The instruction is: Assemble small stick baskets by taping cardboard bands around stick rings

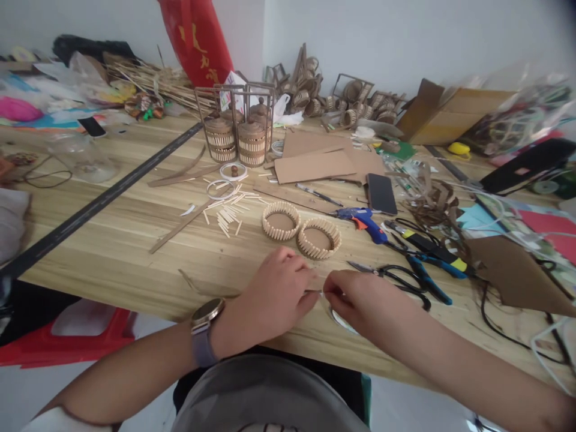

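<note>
My left hand and my right hand meet at the near edge of the wooden table. Both are closed in a pinch on a thin strip that runs between their fingertips. A clear tape roll lies partly hidden under my right hand. My left wrist wears a watch. Just beyond my hands sit two rings of short wooden sticks. A scatter of loose short sticks lies left of them.
Black scissors, blue pliers and a blue glue gun lie to the right, with a phone behind them. Cardboard sheets, stick lanterns and a long black ruler fill the middle and left.
</note>
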A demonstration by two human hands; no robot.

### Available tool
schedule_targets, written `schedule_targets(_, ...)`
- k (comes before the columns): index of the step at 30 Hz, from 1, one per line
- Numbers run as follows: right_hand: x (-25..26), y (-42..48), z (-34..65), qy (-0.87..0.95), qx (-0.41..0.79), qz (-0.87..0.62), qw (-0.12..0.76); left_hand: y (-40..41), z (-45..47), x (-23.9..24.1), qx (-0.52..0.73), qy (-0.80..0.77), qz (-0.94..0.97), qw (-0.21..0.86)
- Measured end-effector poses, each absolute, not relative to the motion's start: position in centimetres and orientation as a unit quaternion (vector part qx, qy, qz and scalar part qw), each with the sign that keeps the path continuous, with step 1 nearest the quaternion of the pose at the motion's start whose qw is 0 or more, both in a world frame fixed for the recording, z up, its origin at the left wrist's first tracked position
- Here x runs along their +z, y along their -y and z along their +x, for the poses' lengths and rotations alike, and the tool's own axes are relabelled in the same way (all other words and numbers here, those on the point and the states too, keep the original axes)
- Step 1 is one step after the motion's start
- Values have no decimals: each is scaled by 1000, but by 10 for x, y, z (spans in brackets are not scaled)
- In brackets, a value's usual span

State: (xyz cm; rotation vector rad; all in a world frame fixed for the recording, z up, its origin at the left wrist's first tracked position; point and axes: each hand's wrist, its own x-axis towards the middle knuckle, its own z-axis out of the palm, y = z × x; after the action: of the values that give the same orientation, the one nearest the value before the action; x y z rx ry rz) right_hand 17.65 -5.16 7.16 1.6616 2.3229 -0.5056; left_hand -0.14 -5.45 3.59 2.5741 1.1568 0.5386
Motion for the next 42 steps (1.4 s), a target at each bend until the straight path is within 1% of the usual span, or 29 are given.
schedule_targets(3, 75, 57, 173, -795, -152, 575, 124, 46, 7, 37, 162, -390, 881, 215)
schedule_targets(6, 76, 60, 173, -795, -130, 580, 124, 42, 10, 39, 161, -414, 858, 258)
schedule_targets(12, 72, 63, 176, -813, -116, 564, 88, 44, 11, 44, 201, -417, 839, 288)
schedule_targets(16, 67, 69, 181, -831, -120, 541, 54, 46, 9, 44, 217, -382, 845, 306)
schedule_targets(18, 65, 74, 185, -841, -125, 526, 5, 47, 7, 45, 247, -369, 839, 315)
schedule_targets(23, 65, 89, 185, -832, -124, 503, -198, 52, 6, 49, 340, -374, 808, 303)
schedule_targets(26, 61, 99, 184, -812, -108, 516, -251, 50, 2, 53, 381, -373, 796, 286)
schedule_targets(28, 56, 105, 189, -791, -83, 546, -264, 44, -10, 58, 422, -405, 766, 266)
schedule_targets(30, 52, 109, 200, -766, -42, 583, -269, 34, -28, 64, 450, -491, 706, 241)
schedule_targets(32, 49, 108, 214, -747, 18, 605, -273, 25, -44, 69, 449, -547, 665, 239)
schedule_targets(36, 52, 82, 237, -734, 133, 601, -286, 16, -53, 71, 394, -484, 731, 275)
schedule_targets(42, 52, 21, 255, -715, 171, 610, -297, 23, -44, 64, 352, -422, 790, 271)
